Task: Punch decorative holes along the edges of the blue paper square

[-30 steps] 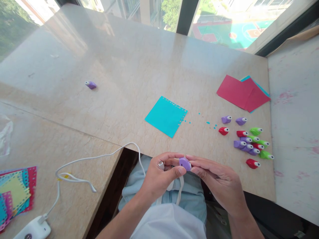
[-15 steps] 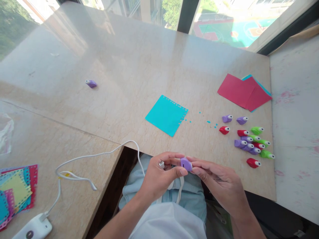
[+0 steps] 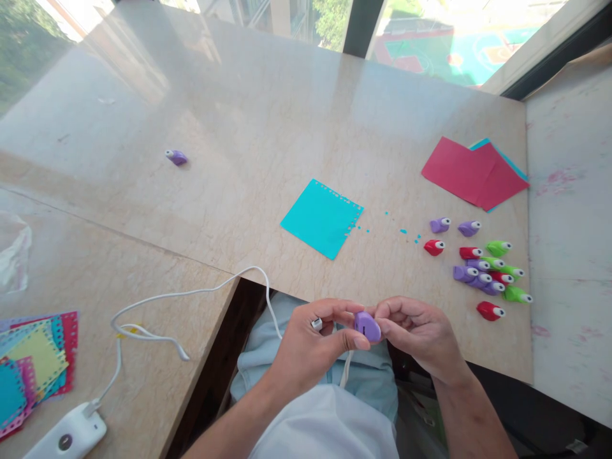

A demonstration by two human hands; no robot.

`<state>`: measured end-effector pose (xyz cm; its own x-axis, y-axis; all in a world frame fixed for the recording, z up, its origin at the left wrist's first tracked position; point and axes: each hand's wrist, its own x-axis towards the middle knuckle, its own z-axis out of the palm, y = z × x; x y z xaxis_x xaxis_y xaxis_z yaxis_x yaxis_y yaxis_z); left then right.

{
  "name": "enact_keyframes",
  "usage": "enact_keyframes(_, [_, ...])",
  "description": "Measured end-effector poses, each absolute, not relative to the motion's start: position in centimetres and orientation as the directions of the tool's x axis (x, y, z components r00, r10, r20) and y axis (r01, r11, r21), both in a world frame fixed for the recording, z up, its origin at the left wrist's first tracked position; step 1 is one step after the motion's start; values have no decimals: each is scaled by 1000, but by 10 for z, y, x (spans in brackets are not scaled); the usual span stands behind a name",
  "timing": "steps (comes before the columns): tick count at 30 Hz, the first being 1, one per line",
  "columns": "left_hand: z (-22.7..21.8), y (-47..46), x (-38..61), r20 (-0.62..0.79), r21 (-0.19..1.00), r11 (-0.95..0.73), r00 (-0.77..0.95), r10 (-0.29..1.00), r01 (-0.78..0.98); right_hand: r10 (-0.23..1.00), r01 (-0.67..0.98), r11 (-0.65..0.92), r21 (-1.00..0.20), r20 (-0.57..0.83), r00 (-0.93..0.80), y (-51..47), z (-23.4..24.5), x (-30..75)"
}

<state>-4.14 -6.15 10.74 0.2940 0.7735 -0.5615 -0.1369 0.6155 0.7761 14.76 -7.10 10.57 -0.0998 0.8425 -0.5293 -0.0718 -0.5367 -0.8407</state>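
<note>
Over my lap, my left hand [image 3: 318, 338] pinches a small purple craft punch [image 3: 367, 327] between thumb and fingers; its dark slot faces up toward me. A small white piece [image 3: 316, 324] shows in the curl of the same hand, mostly hidden. My right hand [image 3: 415, 331] is closed, with thumb and fingertips pressed at the punch's right side; what exactly they grip there is partly hidden. Beyond my hands lies a turquoise paper square [image 3: 321, 220] with small holes punched along its upper right and right edges.
Several purple, red and green punches [image 3: 489, 311] stand at the right, below red paper sheets [image 3: 461, 169]. Tiny blue cutouts [image 3: 403, 231] dot the table. One purple punch [image 3: 176, 157] stands far left. A white cable [image 3: 191, 294] runs from a power bank [image 3: 71, 433] near punched sheets [image 3: 38, 357].
The purple punch has turned in my fingers, its slotted face now more toward me. My right fingers have curled in more tightly beside it. The view has shifted slightly.
</note>
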Motion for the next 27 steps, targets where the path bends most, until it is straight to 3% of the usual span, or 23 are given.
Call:
enact_keyframes(6, [105, -60, -41, -556, 775, 614, 297, 776, -153, 880, -4, -465, -885, -462, -114, -74, 105, 151])
enact_keyframes(11, [101, -61, -38, -547, 786, 594, 253, 798, -171, 910, 399, -187, -898, -311, -274, -74, 110, 151])
enact_keyframes(15, [101, -65, -33, -531, 806, 561, 189, 826, -189, 960, 593, 16, -805, -153, -233, -74, 113, 142])
enact_keyframes(20, [104, -68, -29, -508, 833, 513, 82, 857, -207, 959, 661, 53, -749, -146, -242, -79, 114, 139])
enact_keyframes(27, [106, -73, -28, -453, 863, 461, 91, 887, -208, 966, 648, 68, -759, -111, -233, -79, 111, 139])
